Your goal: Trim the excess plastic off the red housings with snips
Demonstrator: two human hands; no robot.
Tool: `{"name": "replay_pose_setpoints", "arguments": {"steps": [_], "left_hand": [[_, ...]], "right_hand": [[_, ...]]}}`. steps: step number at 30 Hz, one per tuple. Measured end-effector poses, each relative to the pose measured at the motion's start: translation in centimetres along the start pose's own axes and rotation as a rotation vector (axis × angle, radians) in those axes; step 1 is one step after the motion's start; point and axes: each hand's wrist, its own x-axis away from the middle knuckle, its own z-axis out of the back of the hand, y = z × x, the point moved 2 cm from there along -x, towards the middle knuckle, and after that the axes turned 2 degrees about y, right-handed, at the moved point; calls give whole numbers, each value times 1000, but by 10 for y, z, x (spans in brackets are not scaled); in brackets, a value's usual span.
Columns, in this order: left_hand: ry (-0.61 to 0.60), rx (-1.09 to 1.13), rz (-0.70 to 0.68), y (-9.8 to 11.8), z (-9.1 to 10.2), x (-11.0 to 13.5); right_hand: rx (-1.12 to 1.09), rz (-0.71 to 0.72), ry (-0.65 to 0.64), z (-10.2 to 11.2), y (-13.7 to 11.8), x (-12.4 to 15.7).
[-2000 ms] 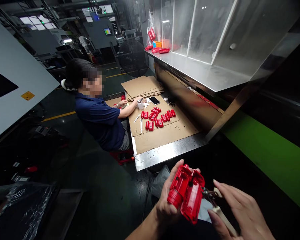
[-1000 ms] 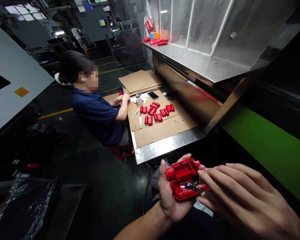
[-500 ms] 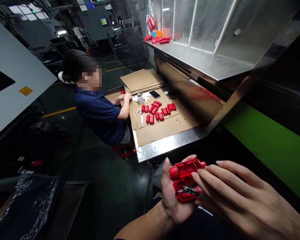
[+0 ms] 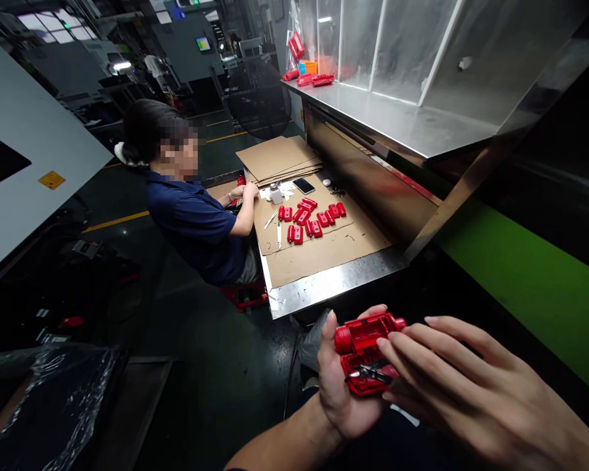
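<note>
My left hand (image 4: 346, 402) is cupped around an open red plastic casing (image 4: 368, 332), thumb on its left side and fingertips behind its top edge. The casing shows two hollow halves side by side, with a ridged round end at left. Over the lower half lies a small pair of nippers (image 4: 370, 373) with dark jaws and a shiny tip pointing left. My right hand (image 4: 464, 379) is closed on the nippers, their handles mostly hidden beneath it. Its fingertips also touch the right side of the casing.
Several red casings (image 4: 298, 234) lie on the cardboard-covered table (image 4: 319, 265), beside a white-handled knife (image 4: 279, 234), a phone (image 4: 303, 186) and a small bottle (image 4: 275, 192). A seated co-worker (image 4: 191, 209) is at the table's left. A metal shelf (image 4: 387, 108) overhangs the right side.
The nippers' tip has shifted very slightly within the lower half of the casing. Both hands hold nearly the same pose.
</note>
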Motion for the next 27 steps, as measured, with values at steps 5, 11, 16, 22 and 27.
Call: {"name": "replay_pose_setpoints", "arguments": {"steps": [5, 11, 16, 22, 27], "left_hand": [[-3, 1, 9, -1, 2, 1], [-18, -19, 39, -4, 1, 1], [-4, 12, 108, -9, 5, 0], [88, 75, 140, -15, 19, -5], [61, 47, -56, -8, 16, -15]], "right_hand": [[-3, 6, -18, -2, 0, -1], [-34, 17, -3, -1, 0, 3], [-85, 55, 14, 4, 1, -5], [-106, 65, 9, -3, 7, -4], [-45, -145, -51, -9, 19, 27]]}}
